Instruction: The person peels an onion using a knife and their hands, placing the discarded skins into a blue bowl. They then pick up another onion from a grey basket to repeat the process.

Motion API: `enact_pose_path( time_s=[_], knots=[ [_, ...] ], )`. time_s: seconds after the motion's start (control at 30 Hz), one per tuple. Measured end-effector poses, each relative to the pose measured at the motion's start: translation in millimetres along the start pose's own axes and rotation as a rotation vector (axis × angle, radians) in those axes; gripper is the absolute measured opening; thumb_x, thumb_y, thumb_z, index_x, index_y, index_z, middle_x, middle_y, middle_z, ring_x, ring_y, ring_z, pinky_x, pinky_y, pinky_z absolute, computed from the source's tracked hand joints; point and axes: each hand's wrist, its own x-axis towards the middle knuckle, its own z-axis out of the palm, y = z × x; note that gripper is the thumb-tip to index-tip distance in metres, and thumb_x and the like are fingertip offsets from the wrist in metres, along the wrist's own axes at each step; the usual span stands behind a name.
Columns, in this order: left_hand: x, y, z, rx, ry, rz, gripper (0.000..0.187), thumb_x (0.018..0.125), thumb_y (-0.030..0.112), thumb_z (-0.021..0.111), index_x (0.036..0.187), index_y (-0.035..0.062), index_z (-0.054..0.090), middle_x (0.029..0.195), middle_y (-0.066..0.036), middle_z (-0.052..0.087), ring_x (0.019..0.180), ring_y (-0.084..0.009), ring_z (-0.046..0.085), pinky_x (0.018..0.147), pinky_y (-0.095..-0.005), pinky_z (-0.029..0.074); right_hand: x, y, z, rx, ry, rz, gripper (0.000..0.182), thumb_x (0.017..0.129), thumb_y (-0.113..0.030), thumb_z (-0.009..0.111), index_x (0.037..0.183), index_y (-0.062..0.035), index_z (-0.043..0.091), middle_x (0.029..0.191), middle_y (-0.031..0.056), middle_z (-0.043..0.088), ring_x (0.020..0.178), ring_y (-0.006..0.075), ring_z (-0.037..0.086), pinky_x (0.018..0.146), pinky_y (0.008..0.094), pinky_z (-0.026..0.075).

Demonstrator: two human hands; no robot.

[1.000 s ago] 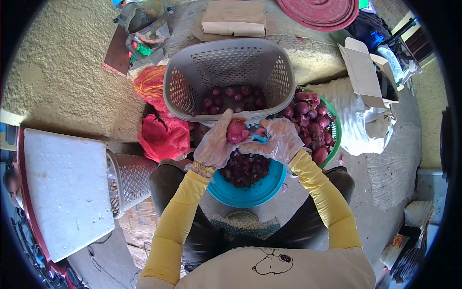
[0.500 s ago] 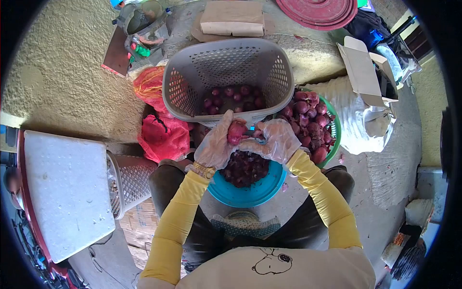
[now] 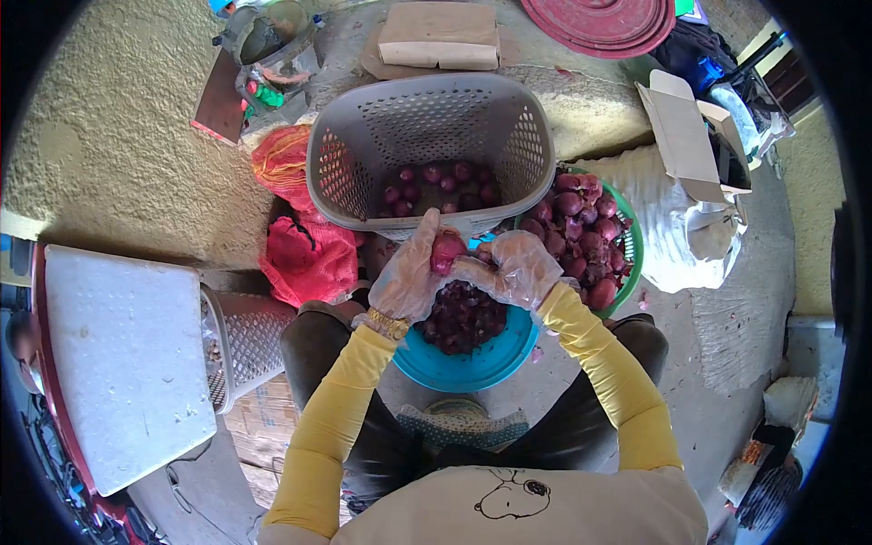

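A red onion [image 3: 447,252] is gripped in my left hand [image 3: 406,277], thumb raised along its side. My right hand [image 3: 523,265] is closed close by, its fingers around what looks like a small knife [image 3: 487,258], mostly hidden by the fingers. Both hands wear clear plastic gloves. Beneath them sits a blue basin [image 3: 465,372] holding dark onion skins [image 3: 461,318]. Just beyond the hands stands a grey perforated basket [image 3: 431,100] with several smooth red onions [image 3: 436,186] at its bottom. Right of my right hand, a green basket [image 3: 636,250] is heaped with unpeeled red onions [image 3: 586,227].
Left of the grey basket lie red mesh sacks [image 3: 309,250]. A white foam lid [image 3: 127,363] and a light plastic basket [image 3: 250,336] stand at the left. On the ledge are a cardboard box [image 3: 440,36] and a red round lid [image 3: 599,20]. A white sack [image 3: 672,227] lies right.
My right hand has drawn slightly left and turned, and the dark blade that showed beside the onion is now mostly covered. The onion stays in my left hand.
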Motion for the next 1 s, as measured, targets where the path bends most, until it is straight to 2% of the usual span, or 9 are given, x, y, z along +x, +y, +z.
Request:
enact_pose_path(
  time_s=[0.17, 0.27, 0.4, 0.47, 0.6, 0.67, 0.8, 0.9, 1.0],
  knots=[
    [-18.4, -40.7, 28.5, -0.601, 0.068, -0.509, 0.049, 0.105, 0.033, 0.059, 0.139, 0.0006, 0.047, 0.107, -0.01, 0.065, 0.098, -0.025, 0.067, 0.087, -0.0371, 0.057, -0.2, -1.3, -4.7, 0.076, -0.028, -0.033, 0.058, 0.092, -0.066, 0.061, 0.088, -0.0098, 0.077, 0.066, 0.0199, 0.066, 0.065, 0.0424, 0.066, 0.063, 0.0505, 0.052],
    [3.1, -4.4, 10.5, -1.147, 0.131, -0.784, 0.053, 0.108, 0.05, 0.046, 0.121, 0.0001, 0.057, 0.102, -0.009, 0.065, 0.097, -0.0216, 0.067, 0.09, -0.0333, 0.057, -1.0, -2.4, -8.3, 0.001, -0.055, -0.067, 0.058, 0.092, -0.066, 0.061, 0.087, -0.0109, 0.078, 0.066, 0.0184, 0.065, 0.066, 0.0412, 0.066, 0.064, 0.0506, 0.052],
    [-5.1, -11.9, 20.0, -0.561, 0.158, -0.548, 0.051, 0.107, 0.049, 0.049, 0.124, 0.001, 0.057, 0.104, -0.011, 0.065, 0.099, -0.0226, 0.067, 0.094, -0.0334, 0.057, -3.9, -13.6, 1.7, 0.088, 0.035, -0.222, 0.051, 0.09, -0.061, 0.067, 0.089, -0.0116, 0.078, 0.068, 0.0168, 0.066, 0.067, 0.0393, 0.065, 0.064, 0.0487, 0.051],
    [-2.6, -4.5, 9.7, 0.079, 0.25, -0.115, 0.053, 0.107, 0.049, 0.048, 0.128, 0.0013, 0.056, 0.11, -0.014, 0.066, 0.106, -0.0268, 0.068, 0.098, -0.0392, 0.057, -3.5, -20.9, -9.4, -0.144, -0.328, -0.088, 0.053, 0.089, -0.065, 0.066, 0.093, -0.014, 0.078, 0.073, 0.0161, 0.068, 0.072, 0.0386, 0.068, 0.066, 0.0483, 0.053],
    [-2.3, -24.7, 21.1, -0.704, 0.363, -0.588, 0.052, 0.107, 0.047, 0.049, 0.133, 0.0013, 0.054, 0.119, -0.016, 0.065, 0.111, -0.0329, 0.067, 0.098, -0.0469, 0.057, -7.8, -13.6, -5.0, -0.119, -0.247, -0.111, 0.058, 0.089, -0.07, 0.062, 0.089, -0.0138, 0.076, 0.069, 0.0151, 0.066, 0.07, 0.0375, 0.068, 0.066, 0.0483, 0.052],
    [13.0, 5.6, -2.3, -1.5, 0.368, -0.833, 0.051, 0.108, 0.045, 0.05, 0.133, 0.0012, 0.055, 0.124, -0.016, 0.064, 0.115, -0.034, 0.065, 0.098, -0.0492, 0.057, -7.6, -10.0, 3.5, -0.084, -0.219, -0.085, 0.059, 0.088, -0.07, 0.062, 0.084, -0.0135, 0.076, 0.068, 0.0144, 0.066, 0.07, 0.0366, 0.068, 0.066, 0.0481, 0.052],
    [14.9, 5.0, 1.2, -1.531, 0.345, -0.832, 0.046, 0.108, 0.04, 0.05, 0.131, 0.0006, 0.056, 0.127, -0.015, 0.062, 0.117, -0.0323, 0.063, 0.1, -0.0488, 0.057, -5.5, -15.9, -2.3, -0.222, -0.225, -0.027, 0.062, 0.085, -0.073, 0.063, 0.074, -0.0135, 0.074, 0.069, 0.0126, 0.067, 0.072, 0.0339, 0.069, 0.066, 0.0475, 0.052],
    [6.6, -7.8, 13.1, -0.824, 0.249, -0.592, 0.043, 0.109, 0.036, 0.049, 0.132, -0.0002, 0.055, 0.129, -0.015, 0.061, 0.12, -0.031, 0.061, 0.101, -0.0481, 0.056, -7.0, -20.8, -10.2, -0.223, -0.125, -0.07, 0.066, 0.081, -0.076, 0.065, 0.067, -0.0121, 0.071, 0.069, 0.0108, 0.068, 0.074, 0.0327, 0.07, 0.068, 0.0465, 0.052],
    [5.3, -9.3, 15.1, -0.834, 0.316, -0.566, 0.042, 0.109, 0.034, 0.049, 0.133, -0.0005, 0.054, 0.132, -0.015, 0.06, 0.12, -0.0301, 0.062, 0.102, -0.0475, 0.057, -1.8, -29.0, -24.4, -0.211, -0.322, -0.009, 0.073, 0.081, -0.08, 0.06, 0.079, -0.009, 0.075, 0.082, 0.0125, 0.07, 0.08, 0.0348, 0.07, 0.072, 0.0477, 0.054]
  ],
)
